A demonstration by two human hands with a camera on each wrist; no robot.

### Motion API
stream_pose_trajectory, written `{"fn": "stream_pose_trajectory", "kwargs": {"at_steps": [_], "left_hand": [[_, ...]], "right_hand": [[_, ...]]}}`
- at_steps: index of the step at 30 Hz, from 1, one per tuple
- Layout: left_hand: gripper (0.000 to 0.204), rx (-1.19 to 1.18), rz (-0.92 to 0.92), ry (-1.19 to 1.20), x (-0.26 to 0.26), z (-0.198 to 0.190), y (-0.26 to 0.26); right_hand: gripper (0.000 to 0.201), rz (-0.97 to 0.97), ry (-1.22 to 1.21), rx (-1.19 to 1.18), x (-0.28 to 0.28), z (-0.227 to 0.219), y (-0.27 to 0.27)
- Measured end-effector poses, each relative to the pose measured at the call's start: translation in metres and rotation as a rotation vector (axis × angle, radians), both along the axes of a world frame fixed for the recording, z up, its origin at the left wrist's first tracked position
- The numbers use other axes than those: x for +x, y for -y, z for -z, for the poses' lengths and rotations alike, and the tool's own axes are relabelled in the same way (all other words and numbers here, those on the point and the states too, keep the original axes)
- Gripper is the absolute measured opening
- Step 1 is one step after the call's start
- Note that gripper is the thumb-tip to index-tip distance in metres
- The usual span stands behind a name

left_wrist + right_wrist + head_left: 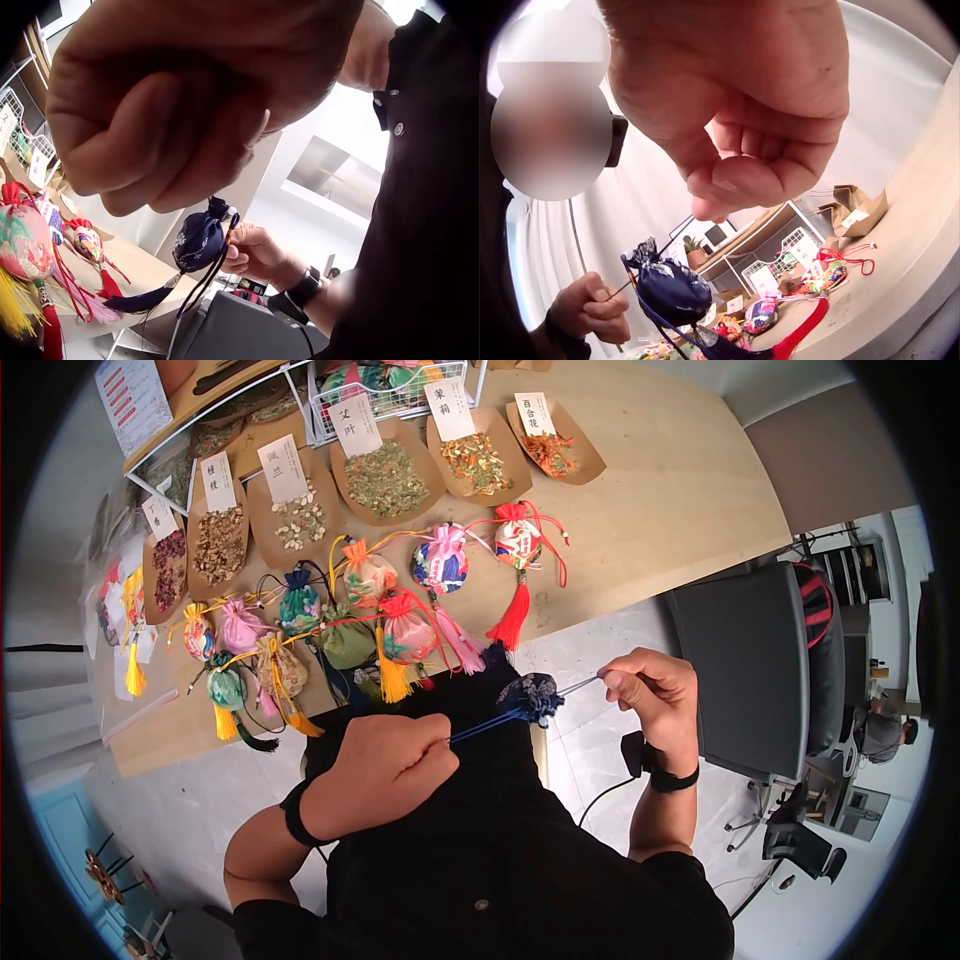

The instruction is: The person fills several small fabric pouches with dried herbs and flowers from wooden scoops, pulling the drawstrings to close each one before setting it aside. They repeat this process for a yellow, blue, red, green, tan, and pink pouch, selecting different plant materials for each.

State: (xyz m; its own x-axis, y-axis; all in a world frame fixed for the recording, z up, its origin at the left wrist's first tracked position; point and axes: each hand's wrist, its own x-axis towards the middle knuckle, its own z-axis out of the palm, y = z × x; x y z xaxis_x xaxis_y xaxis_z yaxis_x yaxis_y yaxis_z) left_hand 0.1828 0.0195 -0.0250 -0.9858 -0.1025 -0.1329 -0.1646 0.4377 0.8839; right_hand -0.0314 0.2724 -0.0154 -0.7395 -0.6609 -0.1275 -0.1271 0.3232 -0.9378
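Observation:
A navy drawstring sachet with pale floral print hangs between my two hands in front of my body. My left hand is curled around the blue cords on one side. On the other side my right hand pinches a cord between thumb and fingertips, and both cords run taut. In the left wrist view the sachet looks round and full, with a dark tassel trailing below. Its gathered neck is drawn tight in the right wrist view.
Several colourful tasselled sachets lie along the near edge of the wooden table. Behind them stand paper trays of dried herbs with label cards. A white wire basket is at the back. A black chair stands at right.

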Motion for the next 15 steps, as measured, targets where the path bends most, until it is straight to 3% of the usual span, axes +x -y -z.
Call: {"fn": "stream_pose_trajectory", "kwargs": {"at_steps": [9,12,15], "left_hand": [[0.016,-0.083,0.012,-0.041,-0.013,-0.004,0.009],[0.022,-0.386,-0.079,-0.146,-0.034,0.018,0.016],[0.025,-0.492,-0.167,-0.243,-0.058,0.039,0.024]], "right_hand": [[0.009,0.052,0.208,-0.079,-0.017,0.016,0.020],[0.013,0.062,0.190,0.014,-0.029,0.033,0.042],[0.016,0.104,0.136,0.014,-0.038,0.062,0.070]]}}
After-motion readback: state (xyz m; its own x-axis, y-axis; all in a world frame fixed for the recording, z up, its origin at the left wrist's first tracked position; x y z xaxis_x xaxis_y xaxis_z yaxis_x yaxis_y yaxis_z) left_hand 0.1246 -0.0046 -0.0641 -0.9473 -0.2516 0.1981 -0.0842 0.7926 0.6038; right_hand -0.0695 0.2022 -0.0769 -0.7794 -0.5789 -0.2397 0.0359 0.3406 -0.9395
